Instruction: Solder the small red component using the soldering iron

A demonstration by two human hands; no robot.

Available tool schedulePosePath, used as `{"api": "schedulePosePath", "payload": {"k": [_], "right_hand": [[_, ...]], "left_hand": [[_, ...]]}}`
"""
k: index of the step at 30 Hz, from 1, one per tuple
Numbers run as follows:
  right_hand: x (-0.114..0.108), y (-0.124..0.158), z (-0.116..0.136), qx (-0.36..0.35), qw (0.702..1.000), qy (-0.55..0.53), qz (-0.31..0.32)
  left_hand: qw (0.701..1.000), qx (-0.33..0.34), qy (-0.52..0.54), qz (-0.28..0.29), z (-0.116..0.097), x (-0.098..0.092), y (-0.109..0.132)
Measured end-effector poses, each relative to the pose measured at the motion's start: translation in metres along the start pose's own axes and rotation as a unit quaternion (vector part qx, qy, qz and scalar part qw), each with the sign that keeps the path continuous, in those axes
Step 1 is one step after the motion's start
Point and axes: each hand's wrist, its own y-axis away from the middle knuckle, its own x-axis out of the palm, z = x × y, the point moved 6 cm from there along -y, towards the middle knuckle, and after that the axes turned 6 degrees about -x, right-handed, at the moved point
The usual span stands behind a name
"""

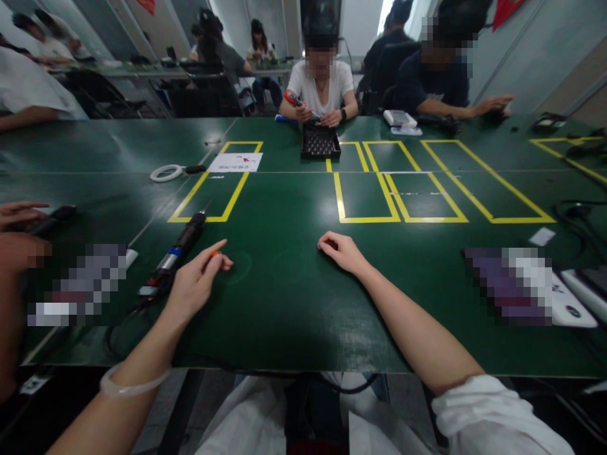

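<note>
My left hand (196, 278) is above the green table (294, 316), index finger stretched forward and the other fingers curled. A small orange piece (215, 253) shows between its thumb and fingers; most of it is hidden. Just left of that hand lies a black electric screwdriver (183, 240) with a blue band, its thin bit pointing away from me and its cable running back toward the table edge. My right hand (345, 253) rests on the table with fingers curled into a loose fist, and nothing shows in it.
Yellow tape outlines (370, 220) mark the table's middle. Beyond stands a black tray (321, 151) before a person holding a red-handled tool (293, 98). A paper sheet (236, 162) and a white cable coil (165, 173) lie ahead left. Phones sit to both sides; another person's hand (21, 215) is at far left.
</note>
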Motion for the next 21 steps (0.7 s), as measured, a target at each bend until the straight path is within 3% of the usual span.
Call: {"api": "schedulePosePath", "payload": {"k": [6, 11, 15, 21], "right_hand": [[-0.001, 0.000, -0.003, 0.009, 0.998, -0.066, -0.004], [-0.003, -0.002, -0.009, 0.044, 0.982, -0.181, -0.019], [0.000, -0.003, -0.007, 0.038, 0.980, -0.196, 0.005], [0.002, -0.003, -0.009, 0.045, 0.978, -0.201, 0.006]], "left_hand": [[0.968, 0.097, 0.129, 0.194, -0.087, 0.087, -0.039], [0.909, 0.100, 0.207, 0.349, -0.117, 0.146, -0.051], [0.883, 0.084, 0.237, 0.396, -0.117, 0.165, -0.048], [0.875, 0.064, 0.303, 0.372, -0.107, 0.166, -0.048]]}}
